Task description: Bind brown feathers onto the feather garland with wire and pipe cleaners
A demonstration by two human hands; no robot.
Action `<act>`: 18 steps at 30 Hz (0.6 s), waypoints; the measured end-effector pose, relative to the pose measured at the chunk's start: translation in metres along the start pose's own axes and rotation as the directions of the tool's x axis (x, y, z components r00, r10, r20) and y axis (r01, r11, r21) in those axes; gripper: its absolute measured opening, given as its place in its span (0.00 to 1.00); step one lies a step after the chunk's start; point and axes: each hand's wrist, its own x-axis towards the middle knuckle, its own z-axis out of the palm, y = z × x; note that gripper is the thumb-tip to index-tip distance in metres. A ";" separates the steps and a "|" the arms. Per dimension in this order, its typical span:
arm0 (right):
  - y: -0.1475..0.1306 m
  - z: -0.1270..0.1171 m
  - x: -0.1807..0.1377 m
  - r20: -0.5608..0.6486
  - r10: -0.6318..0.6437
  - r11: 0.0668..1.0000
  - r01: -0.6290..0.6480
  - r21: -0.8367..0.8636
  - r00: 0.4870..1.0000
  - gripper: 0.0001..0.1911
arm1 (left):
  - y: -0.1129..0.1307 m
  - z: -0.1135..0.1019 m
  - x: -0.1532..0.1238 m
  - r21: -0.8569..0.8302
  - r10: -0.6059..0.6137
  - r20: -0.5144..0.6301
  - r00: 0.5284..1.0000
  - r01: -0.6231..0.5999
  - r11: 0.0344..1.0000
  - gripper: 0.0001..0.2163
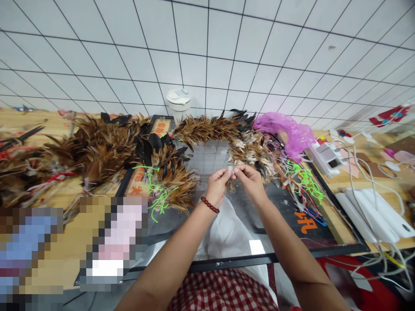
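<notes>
My left hand (216,186) and right hand (251,183) pinch one feather (232,172) above the mat (285,207); too loose a grip and it could, I judge, drop among the piles (106,151).

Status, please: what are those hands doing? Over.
Both pinch one feather: left hand, right hand. Above the mat. Around them feather piles, nothing blocking.

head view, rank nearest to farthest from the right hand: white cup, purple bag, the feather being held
1. feather, pinched in the right hand
2. purple bag, behind it, to the right
3. white cup, back left by the wall
</notes>
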 end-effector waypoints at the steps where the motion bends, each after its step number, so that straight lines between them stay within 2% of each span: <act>1: -0.001 -0.001 0.000 0.002 -0.006 1.000 0.006 -0.012 1.000 0.12 | -0.001 0.001 -0.001 0.017 0.000 -0.008 1.000 0.000 1.000 0.14; 6: -0.004 -0.007 -0.001 -0.021 -0.119 0.978 0.114 -0.176 0.993 0.11 | -0.002 0.001 -0.001 0.091 -0.001 -0.083 0.997 0.008 0.996 0.15; 11: -0.004 -0.007 0.000 -0.054 -0.209 0.940 0.186 -0.286 0.976 0.09 | -0.003 -0.001 -0.002 0.218 0.029 -0.010 1.000 -0.026 0.976 0.12; 15: 0.001 -0.010 0.001 -0.081 -0.096 0.987 0.084 -0.137 0.992 0.11 | -0.004 -0.002 -0.002 0.210 0.014 0.038 0.999 -0.022 0.977 0.12; 18: 0.002 -0.014 0.002 -0.002 -0.022 1.000 0.022 -0.014 1.000 0.15 | -0.003 -0.002 -0.003 0.145 -0.089 0.095 0.991 0.075 0.987 0.13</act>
